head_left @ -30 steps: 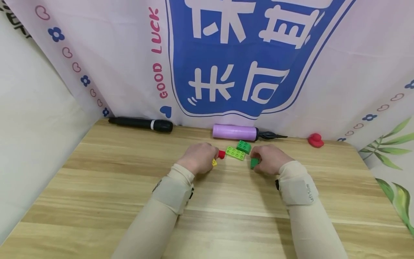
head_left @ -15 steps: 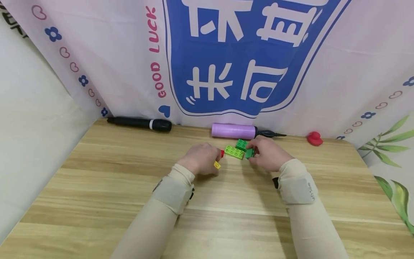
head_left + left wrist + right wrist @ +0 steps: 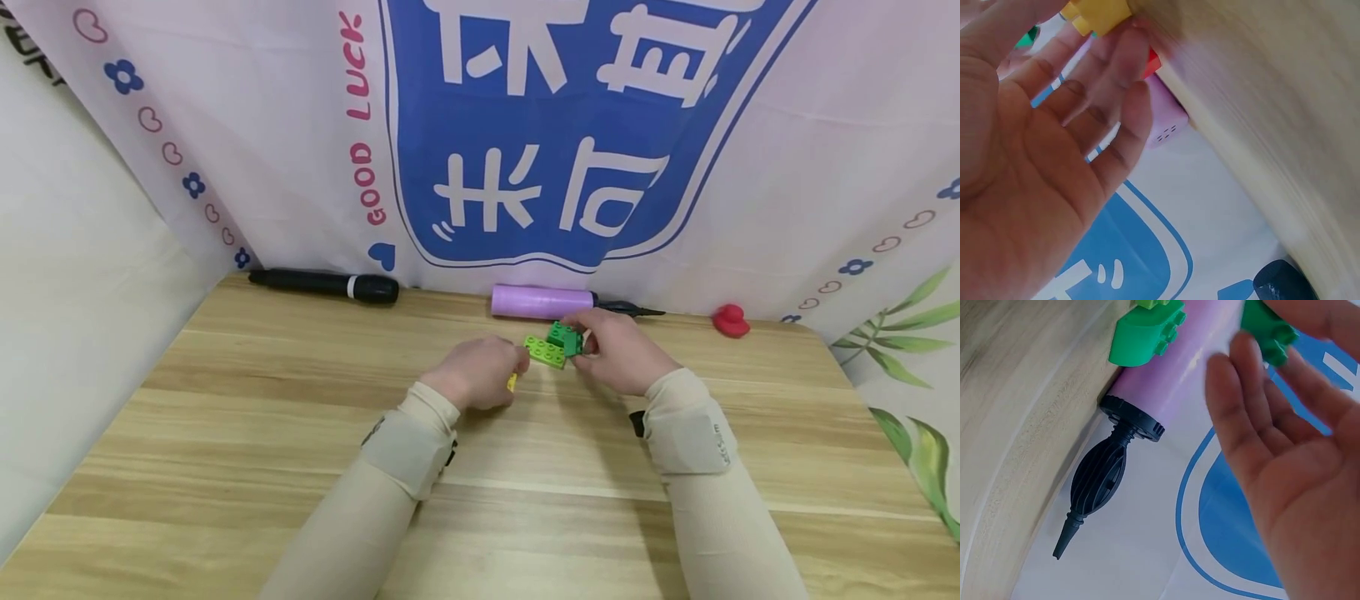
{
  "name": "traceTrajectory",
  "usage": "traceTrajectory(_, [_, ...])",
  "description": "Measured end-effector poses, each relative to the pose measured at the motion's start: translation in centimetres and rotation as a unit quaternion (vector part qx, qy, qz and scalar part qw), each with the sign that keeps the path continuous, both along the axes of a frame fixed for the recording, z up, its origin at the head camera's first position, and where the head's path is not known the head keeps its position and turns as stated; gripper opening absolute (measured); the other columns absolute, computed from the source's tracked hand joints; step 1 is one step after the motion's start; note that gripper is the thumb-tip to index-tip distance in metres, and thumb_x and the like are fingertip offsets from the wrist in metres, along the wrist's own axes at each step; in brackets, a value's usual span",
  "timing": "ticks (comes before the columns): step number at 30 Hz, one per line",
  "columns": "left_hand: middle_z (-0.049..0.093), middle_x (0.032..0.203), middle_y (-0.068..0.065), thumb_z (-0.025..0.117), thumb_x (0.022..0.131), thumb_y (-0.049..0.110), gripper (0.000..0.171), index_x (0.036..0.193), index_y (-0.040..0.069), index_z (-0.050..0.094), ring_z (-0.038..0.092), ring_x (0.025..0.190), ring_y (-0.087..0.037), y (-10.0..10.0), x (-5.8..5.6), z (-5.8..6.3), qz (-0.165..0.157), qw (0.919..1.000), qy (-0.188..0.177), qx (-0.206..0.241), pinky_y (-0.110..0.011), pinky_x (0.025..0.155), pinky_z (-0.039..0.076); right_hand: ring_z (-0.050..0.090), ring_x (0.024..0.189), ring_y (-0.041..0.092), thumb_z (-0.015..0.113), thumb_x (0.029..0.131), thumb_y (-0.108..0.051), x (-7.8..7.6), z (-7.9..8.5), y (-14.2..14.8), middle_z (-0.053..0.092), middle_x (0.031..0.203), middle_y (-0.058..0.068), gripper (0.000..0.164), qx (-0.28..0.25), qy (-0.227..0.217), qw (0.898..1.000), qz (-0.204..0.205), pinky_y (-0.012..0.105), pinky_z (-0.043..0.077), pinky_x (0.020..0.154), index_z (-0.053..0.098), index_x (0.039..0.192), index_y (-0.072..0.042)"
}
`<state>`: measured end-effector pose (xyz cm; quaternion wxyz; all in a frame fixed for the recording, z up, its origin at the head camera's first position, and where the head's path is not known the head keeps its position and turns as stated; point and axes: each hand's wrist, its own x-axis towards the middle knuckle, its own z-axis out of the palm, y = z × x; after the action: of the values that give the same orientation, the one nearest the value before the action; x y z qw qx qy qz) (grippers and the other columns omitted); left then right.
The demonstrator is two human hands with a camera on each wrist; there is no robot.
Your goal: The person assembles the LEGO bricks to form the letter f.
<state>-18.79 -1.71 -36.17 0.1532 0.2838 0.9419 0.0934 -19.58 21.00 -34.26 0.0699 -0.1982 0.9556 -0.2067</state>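
Observation:
My left hand [image 3: 480, 373] pinches a yellow toy building brick [image 3: 1099, 15] between thumb and fingers, low over the table just left of the lime brick. A red brick [image 3: 1152, 64] shows past the fingers in the left wrist view; the hand covers it in the head view. Between thumb and fingertips, my right hand [image 3: 618, 350] grips a green brick [image 3: 1268, 334], its studs facing sideways. That brick overlaps a second green brick [image 3: 1141, 337] in the head view. The second green brick lies against the far side of the lime brick [image 3: 545, 352], studs up.
Behind the bricks, along the backdrop cloth [image 3: 300, 167], lies a purple hand pump [image 3: 542, 302] with a black nozzle. A black microphone-shaped object [image 3: 324, 286] is at the back left. Toward the back right sits a small red rubber duck-like toy [image 3: 731, 321].
My right hand has carried its green brick leftward and up to the other green brick. The left hand has shifted slightly right with the yellow brick, now covering the red one.

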Motion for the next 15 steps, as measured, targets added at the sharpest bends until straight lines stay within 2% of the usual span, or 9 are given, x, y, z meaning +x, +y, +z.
traceTrajectory(4, [0.074, 0.129, -0.003, 0.081, 0.090, 0.012, 0.047, 0.135, 0.015, 0.068, 0.069, 0.116, -0.022, 0.15, -0.07, -0.01, -0.005, 0.9999, 0.001, 0.011, -0.043, 0.105, 0.055, 0.065, 0.094, 0.029, 0.079, 0.091, -0.006, 0.14, 0.06, -0.01, 0.069, 0.107, 0.013, 0.040, -0.026, 0.035, 0.999, -0.008, 0.040, 0.054, 0.081, 0.063, 0.127, 0.000])
traceTrajectory(7, [0.074, 0.125, -0.003, 0.082, 0.089, 0.012, 0.048, 0.134, 0.015, 0.068, 0.069, 0.112, -0.022, 0.03, -0.07, 0.15, -0.002, 0.9999, -0.001, 0.011, -0.043, 0.102, 0.055, 0.065, 0.096, 0.031, 0.080, 0.090, -0.007, 0.17, 0.13, 0.05, 0.069, 0.104, 0.012, 0.035, -0.034, 0.046, 0.998, -0.013, 0.041, 0.053, 0.082, 0.064, 0.121, -0.001])
traceTrajectory(12, [0.071, 0.101, -0.001, 0.082, 0.087, 0.011, 0.028, 0.112, 0.014, 0.071, 0.064, 0.092, -0.020, -0.52, -0.23, 0.39, 0.012, 0.9999, -0.006, 0.010, -0.038, 0.087, 0.056, 0.065, 0.097, 0.029, 0.081, 0.091, -0.011, 0.12, 0.18, -0.15, 0.072, 0.109, 0.010, 0.034, -0.030, 0.043, 0.999, -0.008, 0.041, 0.054, 0.084, 0.070, 0.122, -0.004])
traceTrajectory(15, [0.068, 0.092, 0.000, 0.082, 0.087, 0.012, 0.019, 0.100, 0.015, 0.069, 0.063, 0.087, -0.019, -0.63, -0.32, 0.32, 0.013, 0.9999, -0.007, 0.008, -0.037, 0.082, 0.054, 0.065, 0.098, 0.029, 0.080, 0.092, -0.012, 0.11, 0.19, -0.38, 0.072, 0.112, 0.010, 0.037, -0.024, 0.042, 0.999, -0.003, 0.042, 0.054, 0.085, 0.070, 0.126, -0.004])
